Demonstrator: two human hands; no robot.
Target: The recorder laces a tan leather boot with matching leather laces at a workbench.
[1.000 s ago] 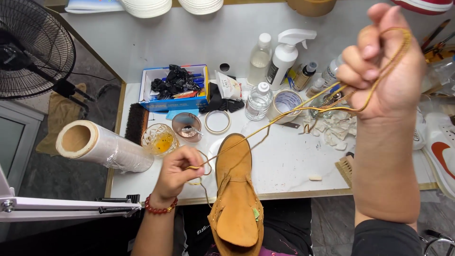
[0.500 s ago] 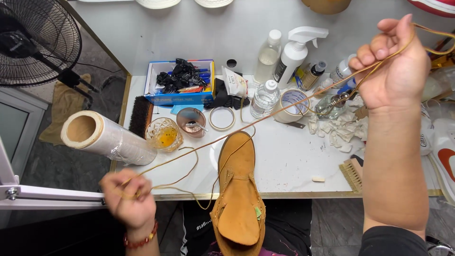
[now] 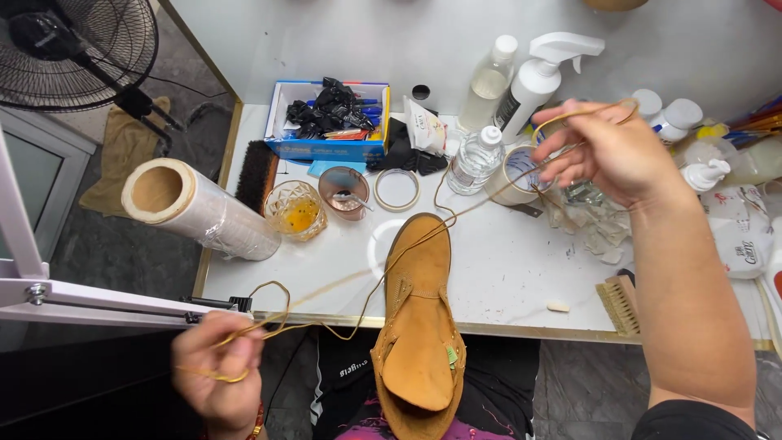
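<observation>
Both hands closed on tan lace (image 3: 407,248) — left hand (image 3: 216,375) low, right hand (image 3: 611,151) raised — tan boot (image 3: 419,326) between them, toe pointing away

Boot (image 3: 418,326) was seen as matt tan suede, lace (image 3: 407,244) as cord; desk (image 3: 505,269) smooth glossy white, film roll (image 3: 204,212) shiny plastic, tumbler (image 3: 295,210) cut glass.

One head-worn camera looks steeply down from close above the white table (image 3: 505,269), its near edge crossing the lower frame; no second view.
</observation>
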